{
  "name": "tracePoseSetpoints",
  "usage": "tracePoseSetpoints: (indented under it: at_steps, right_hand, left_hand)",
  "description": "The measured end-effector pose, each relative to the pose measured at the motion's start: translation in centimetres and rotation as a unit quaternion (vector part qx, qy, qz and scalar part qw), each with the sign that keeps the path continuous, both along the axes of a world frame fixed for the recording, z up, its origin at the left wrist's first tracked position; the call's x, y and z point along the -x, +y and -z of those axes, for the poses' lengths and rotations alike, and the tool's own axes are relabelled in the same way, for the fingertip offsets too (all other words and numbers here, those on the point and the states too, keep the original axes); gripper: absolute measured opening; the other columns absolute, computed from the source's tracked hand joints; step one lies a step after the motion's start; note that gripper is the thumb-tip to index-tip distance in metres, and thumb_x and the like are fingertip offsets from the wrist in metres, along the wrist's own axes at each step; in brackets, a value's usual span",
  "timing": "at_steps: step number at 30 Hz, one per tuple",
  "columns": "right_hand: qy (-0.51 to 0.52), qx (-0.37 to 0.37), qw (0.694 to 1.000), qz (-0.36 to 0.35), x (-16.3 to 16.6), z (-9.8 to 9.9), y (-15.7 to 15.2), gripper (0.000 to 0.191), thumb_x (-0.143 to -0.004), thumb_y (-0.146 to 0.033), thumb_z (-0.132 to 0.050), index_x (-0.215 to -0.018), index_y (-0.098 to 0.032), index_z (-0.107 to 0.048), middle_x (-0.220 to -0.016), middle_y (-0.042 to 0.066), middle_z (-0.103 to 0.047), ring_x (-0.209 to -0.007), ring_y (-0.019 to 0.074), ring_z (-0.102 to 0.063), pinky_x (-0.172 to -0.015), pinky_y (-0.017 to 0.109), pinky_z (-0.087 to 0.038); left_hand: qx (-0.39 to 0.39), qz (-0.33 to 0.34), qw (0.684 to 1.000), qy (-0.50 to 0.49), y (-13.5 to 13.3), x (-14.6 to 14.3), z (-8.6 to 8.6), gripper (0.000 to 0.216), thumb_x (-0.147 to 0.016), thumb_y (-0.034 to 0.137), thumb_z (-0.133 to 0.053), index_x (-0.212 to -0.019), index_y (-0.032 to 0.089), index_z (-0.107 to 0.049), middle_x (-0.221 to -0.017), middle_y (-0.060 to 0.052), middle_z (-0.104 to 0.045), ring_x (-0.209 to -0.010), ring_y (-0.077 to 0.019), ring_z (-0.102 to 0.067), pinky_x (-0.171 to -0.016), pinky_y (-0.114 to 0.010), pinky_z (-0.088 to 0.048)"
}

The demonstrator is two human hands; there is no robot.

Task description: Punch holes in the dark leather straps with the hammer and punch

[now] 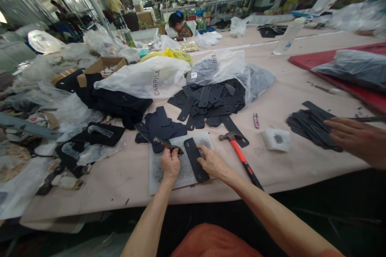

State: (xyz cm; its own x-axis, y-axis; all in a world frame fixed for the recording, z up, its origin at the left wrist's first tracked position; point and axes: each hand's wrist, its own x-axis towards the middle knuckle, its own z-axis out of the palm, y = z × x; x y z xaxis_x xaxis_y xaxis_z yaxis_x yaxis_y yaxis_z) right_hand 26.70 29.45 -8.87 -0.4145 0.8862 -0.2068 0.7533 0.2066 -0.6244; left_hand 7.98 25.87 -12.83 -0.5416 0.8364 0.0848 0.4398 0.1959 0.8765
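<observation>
Desk (289, 76) with a pale pinkish cover spreads across the view, a red board (313, 59) on its right side. A white bag printed CARPISA (132, 78) lies toward the back, beside a large heap of dark strips (211, 100). At the right, another person's hand (350, 132) is at a smaller stack of similar pieces (310, 124). A whitish, speckled slab (157, 172) sits before the wearer; right of it rests a claw hammer (238, 148) with a red and black handle. On the slab's right half lies one dark strip (193, 156), slanting, and the right hand (212, 162) has its grip on that piece's right edge. The left hand (171, 163) has its grip clenched around a slim dark tool (164, 143), over the slab's far part. Near the hammer are a white block (276, 139) and, smallest, pink snips (256, 120).
</observation>
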Motion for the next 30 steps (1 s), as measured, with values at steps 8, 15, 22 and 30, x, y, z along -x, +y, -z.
tracePoseSetpoints:
  at_steps: [8, 15, 22, 30]
  right_hand:
    - [-0.133, -0.052, 0.988, -0.066, 0.1, -1.0, -1.1, 0.048, -0.093, -0.027, -0.041, -0.137, -0.01, -0.044, -0.092, 0.017, -0.07, -0.081, 0.0263, -0.067, -0.071, 0.035, -0.047]
    - [-0.08, -0.188, 0.91, -0.361, 0.1, -2.6, 1.4, 0.064, -0.076, -0.025, -0.069, -0.135, -0.033, -0.049, -0.15, 0.01, -0.036, -0.136, 0.0347, -0.031, -0.107, 0.055, -0.024]
    - [-0.13, -0.212, 0.917, -0.312, -0.4, -1.7, 2.8, 0.045, -0.077, -0.05, -0.07, -0.109, -0.019, -0.064, -0.113, 0.013, -0.058, -0.108, 0.0298, -0.05, -0.101, 0.05, -0.03]
    - [-0.2, -0.177, 0.959, -0.097, 0.8, -0.6, -0.3, 0.036, -0.093, -0.05, -0.049, -0.099, -0.016, -0.057, -0.086, 0.012, -0.065, -0.08, 0.028, -0.063, -0.069, 0.036, -0.043]
  left_hand:
    - [0.006, 0.0, 1.0, -0.013, 0.0, 0.0, 0.3, 0.019, -0.085, 0.036, -0.05, -0.084, 0.019, -0.058, -0.073, -0.005, -0.071, -0.066, -0.0208, -0.07, -0.061, -0.028, -0.052]
    - [0.004, -0.001, 1.0, -0.012, 0.0, -0.1, -0.2, 0.02, -0.085, 0.037, -0.049, -0.082, 0.019, -0.058, -0.071, -0.005, -0.071, -0.065, -0.0208, -0.07, -0.061, -0.028, -0.052]
    - [-0.015, -0.029, 0.998, -0.061, -0.3, 0.1, 0.1, 0.022, -0.084, 0.039, -0.052, -0.084, 0.018, -0.059, -0.074, -0.006, -0.071, -0.064, -0.021, -0.07, -0.061, -0.029, -0.054]
    - [-0.06, -0.046, 0.997, 0.006, -0.2, 0.8, -2.2, 0.028, -0.087, 0.04, -0.051, -0.094, 0.018, -0.066, -0.087, -0.007, -0.073, -0.077, -0.0207, -0.07, -0.073, -0.03, -0.055]
